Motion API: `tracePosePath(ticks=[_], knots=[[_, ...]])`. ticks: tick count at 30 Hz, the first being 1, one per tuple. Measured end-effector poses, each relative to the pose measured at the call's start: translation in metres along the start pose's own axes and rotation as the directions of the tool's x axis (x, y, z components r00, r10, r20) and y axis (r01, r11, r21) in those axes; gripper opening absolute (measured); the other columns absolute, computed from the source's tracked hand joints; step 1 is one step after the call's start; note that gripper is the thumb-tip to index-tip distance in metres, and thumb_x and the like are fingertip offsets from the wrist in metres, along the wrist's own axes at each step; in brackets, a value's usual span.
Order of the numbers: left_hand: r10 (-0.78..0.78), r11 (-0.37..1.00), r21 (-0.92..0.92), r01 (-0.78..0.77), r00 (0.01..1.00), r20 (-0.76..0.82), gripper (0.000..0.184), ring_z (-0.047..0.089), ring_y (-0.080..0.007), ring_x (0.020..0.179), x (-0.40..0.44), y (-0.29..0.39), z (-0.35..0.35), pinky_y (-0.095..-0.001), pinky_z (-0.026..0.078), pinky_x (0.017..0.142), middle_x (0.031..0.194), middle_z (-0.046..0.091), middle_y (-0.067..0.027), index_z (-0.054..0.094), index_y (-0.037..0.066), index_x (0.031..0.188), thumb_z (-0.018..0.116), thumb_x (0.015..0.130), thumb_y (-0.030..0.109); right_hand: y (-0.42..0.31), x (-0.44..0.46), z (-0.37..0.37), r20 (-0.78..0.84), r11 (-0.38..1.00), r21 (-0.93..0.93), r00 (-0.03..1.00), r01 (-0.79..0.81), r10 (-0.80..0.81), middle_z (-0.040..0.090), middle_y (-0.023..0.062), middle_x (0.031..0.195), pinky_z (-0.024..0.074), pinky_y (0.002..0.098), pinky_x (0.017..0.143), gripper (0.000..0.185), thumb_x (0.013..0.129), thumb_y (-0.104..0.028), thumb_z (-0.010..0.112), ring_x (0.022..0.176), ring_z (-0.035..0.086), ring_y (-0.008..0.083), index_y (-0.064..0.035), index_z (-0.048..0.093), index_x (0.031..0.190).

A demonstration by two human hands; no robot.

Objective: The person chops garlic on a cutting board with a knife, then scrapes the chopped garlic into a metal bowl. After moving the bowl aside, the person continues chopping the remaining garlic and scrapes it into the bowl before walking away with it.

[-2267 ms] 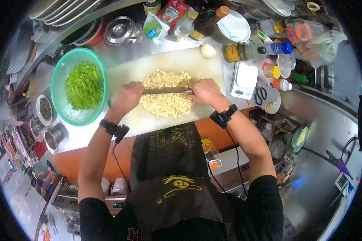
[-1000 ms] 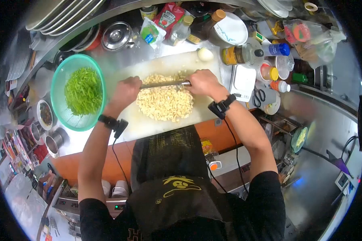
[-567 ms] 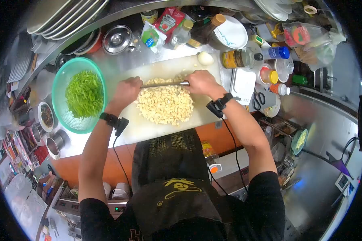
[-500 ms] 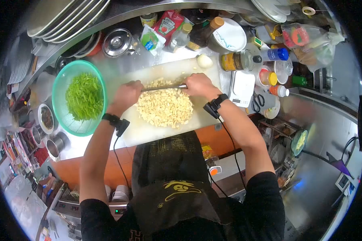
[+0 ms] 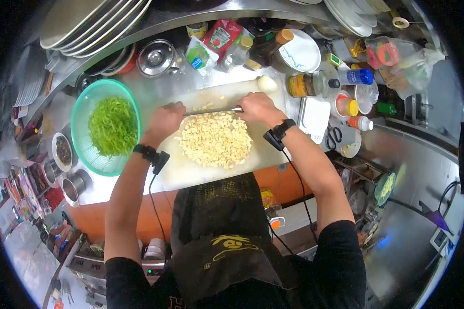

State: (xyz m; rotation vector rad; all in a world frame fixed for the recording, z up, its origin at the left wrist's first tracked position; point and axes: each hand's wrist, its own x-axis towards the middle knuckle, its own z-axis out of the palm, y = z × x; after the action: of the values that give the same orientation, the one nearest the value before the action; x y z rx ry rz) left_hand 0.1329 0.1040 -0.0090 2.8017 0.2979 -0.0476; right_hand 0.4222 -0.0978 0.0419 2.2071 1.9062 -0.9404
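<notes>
White cutting board (image 5: 178, 170) on the steel desk (image 5: 160, 85), pale chopped pieces (image 5: 216, 140) heaped on it, 1 knife (image 5: 212, 111) at the heap's far edge, right grip (image 5: 257, 107) clenched on its handle, left grip (image 5: 169, 117) apparently grasping the blade's end.

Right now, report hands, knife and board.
Left hand and right hand gripping knife, one per end. Chopped pale pieces heaped on board. Whole pale bulb at far edge.

Black scissors (image 5: 334, 138) lie beside what seems a white kitchen scale (image 5: 314, 117).
</notes>
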Motion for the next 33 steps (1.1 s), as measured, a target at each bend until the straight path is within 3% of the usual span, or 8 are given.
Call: tracePosePath(ticks=[7,16,19,22,25,33], knots=[[-0.059,0.998,-0.002,0.059,0.998,-0.004,0.021,0.071,-0.0310,0.095,0.011,-0.001,-0.035,-0.0449,0.058,0.082,0.097,0.068,-0.0077,0.066,0.008,0.095,0.073,0.095,0.028,-0.012,-0.004,-0.031,0.066,0.995,-0.001,0.993,-0.101,0.101,0.078,0.0170,0.094,0.0594,0.0484,0.086,0.027,0.086,-0.032,0.074,0.094,0.075,0.0366,-0.0110,0.083,0.100],[-0.029,0.997,0.066,0.029,1.000,-0.001,0.026,0.072,-0.0319,0.100,0.014,-0.015,-0.013,-0.0428,0.059,0.082,0.103,0.069,-0.0102,0.065,0.006,0.099,0.074,0.095,0.030,-0.009,0.007,-0.027,0.063,0.995,0.009,0.993,-0.099,0.098,0.079,0.0166,0.095,0.0596,0.0485,0.087,0.025,0.086,-0.032,0.073,0.094,0.076,0.0362,-0.0116,0.082,0.097],[-0.024,0.997,0.067,0.024,1.000,0.008,0.015,0.072,-0.0258,0.099,0.017,-0.006,-0.033,-0.0409,0.059,0.081,0.098,0.069,-0.0074,0.067,0.012,0.099,0.071,0.095,0.026,-0.006,0.001,-0.035,0.046,0.996,-0.034,0.995,-0.086,0.088,0.079,0.0160,0.096,0.0600,0.0484,0.086,0.026,0.085,-0.032,0.073,0.094,0.076,0.0362,-0.0125,0.083,0.099],[-0.068,0.998,0.018,0.068,0.998,0.012,0.014,0.072,-0.0255,0.096,0.024,-0.014,-0.006,-0.0410,0.058,0.078,0.096,0.068,-0.0066,0.066,0.012,0.097,0.071,0.095,0.025,0.008,0.013,-0.021,0.007,0.997,-0.032,0.998,-0.064,0.064,0.079,0.0149,0.091,0.0603,0.0479,0.083,0.026,0.085,-0.033,0.073,0.091,0.076,0.0361,-0.0140,0.083,0.099],[-0.014,0.997,0.072,0.016,1.000,-0.022,0.014,0.072,-0.0262,0.094,0.024,-0.012,-0.001,-0.0425,0.058,0.077,0.094,0.067,-0.0064,0.066,0.012,0.096,0.070,0.095,0.025,0.016,0.018,-0.010,-0.030,0.999,-0.008,0.998,-0.048,0.047,0.078,0.0146,0.090,0.0603,0.0477,0.083,0.025,0.085,-0.034,0.074,0.091,0.076,0.0360,-0.0149,0.083,0.098],[-0.022,1.000,0.018,0.023,0.999,-0.047,0.025,0.071,-0.0288,0.091,-0.003,0.008,-0.011,-0.0424,0.057,0.077,0.092,0.066,-0.0074,0.066,0.008,0.092,0.080,0.089,0.029,-0.003,0.007,-0.009,0.047,1.000,-0.016,0.999,-0.022,0.023,0.079,0.0150,0.094,0.0600,0.0486,0.084,0.026,0.084,-0.032,0.076,0.093,0.076,0.0365,-0.0119,0.082,0.098]])
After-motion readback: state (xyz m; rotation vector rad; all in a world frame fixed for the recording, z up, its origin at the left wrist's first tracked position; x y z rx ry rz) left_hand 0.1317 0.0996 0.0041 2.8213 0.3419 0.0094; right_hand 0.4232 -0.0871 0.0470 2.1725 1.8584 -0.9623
